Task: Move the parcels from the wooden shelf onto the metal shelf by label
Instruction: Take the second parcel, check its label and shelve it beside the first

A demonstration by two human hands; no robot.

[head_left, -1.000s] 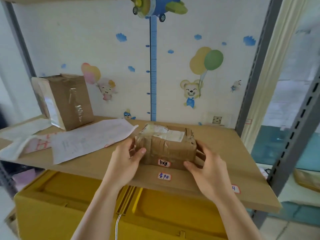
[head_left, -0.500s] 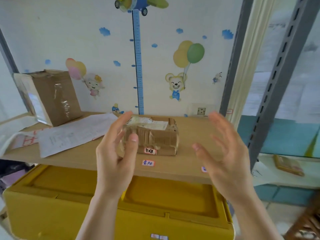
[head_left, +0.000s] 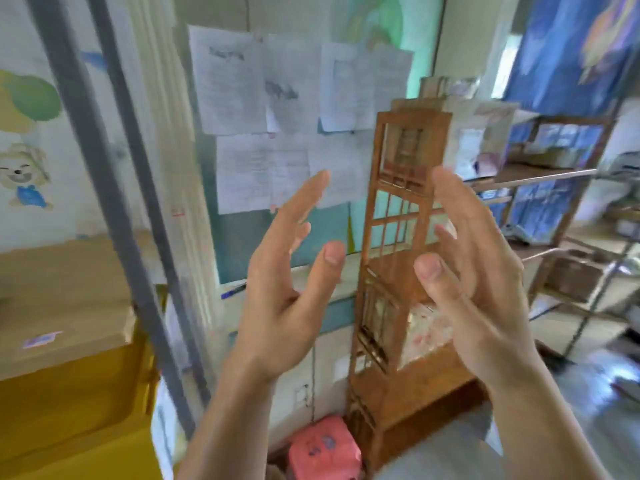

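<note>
My left hand (head_left: 291, 271) and my right hand (head_left: 474, 268) are raised in front of me, palms facing each other, fingers spread, holding nothing. Behind them stands a tall narrow wooden shelf (head_left: 398, 237) with lattice sides; a pale wrapped parcel (head_left: 427, 330) sits in its lower part. The metal shelf's grey posts (head_left: 114, 188) cross the left of the view, with its board (head_left: 62, 299) at the far left edge. The parcel I put down there is out of view. The picture is blurred by head motion.
A yellow crate (head_left: 69, 403) sits under the board at lower left. Printed sheets (head_left: 277, 116) hang on the wall. A pink stool (head_left: 323, 448) stands on the floor. A second wooden rack (head_left: 561, 209) with boxes fills the right.
I let go of the cardboard parcel on the metal shelf's board and lifted both hands away. My view has swung right, from the metal shelf to the wooden shelf.
</note>
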